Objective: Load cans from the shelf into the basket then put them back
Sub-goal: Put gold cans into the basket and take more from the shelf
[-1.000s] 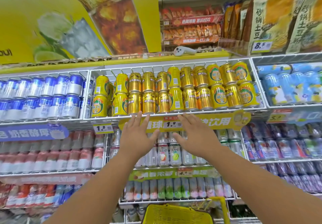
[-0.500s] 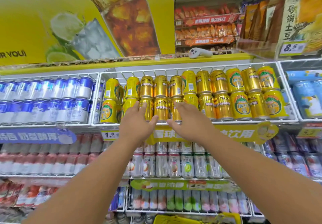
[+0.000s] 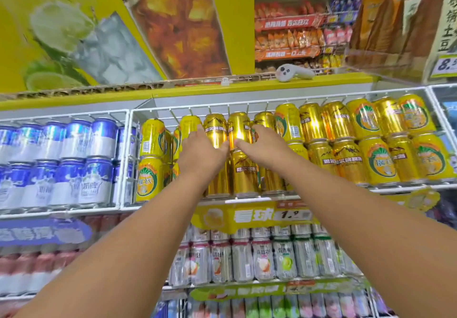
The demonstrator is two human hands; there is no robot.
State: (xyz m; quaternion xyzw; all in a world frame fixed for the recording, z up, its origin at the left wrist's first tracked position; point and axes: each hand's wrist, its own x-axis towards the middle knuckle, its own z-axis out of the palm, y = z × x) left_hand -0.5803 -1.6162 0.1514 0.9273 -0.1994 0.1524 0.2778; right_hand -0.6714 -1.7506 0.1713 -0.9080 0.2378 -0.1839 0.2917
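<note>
Your left hand [image 3: 201,155] and right hand [image 3: 264,148] both reach the gold cans [image 3: 238,129] on the upper tier mid-shelf [image 3: 247,197]. Fingers seem to wrap them, though I can't tell if they're gripped. Nothing is loaded yet; the basket is out of view.

Gold cans [image 3: 243,174], blue-and-white cans [image 3: 74,164]

A white controller [image 3: 294,72] lies on the yellow ledge [image 3: 247,87], beneath snack packets [image 3: 291,38] and beside an iced-tea poster [image 3: 99,28].
</note>
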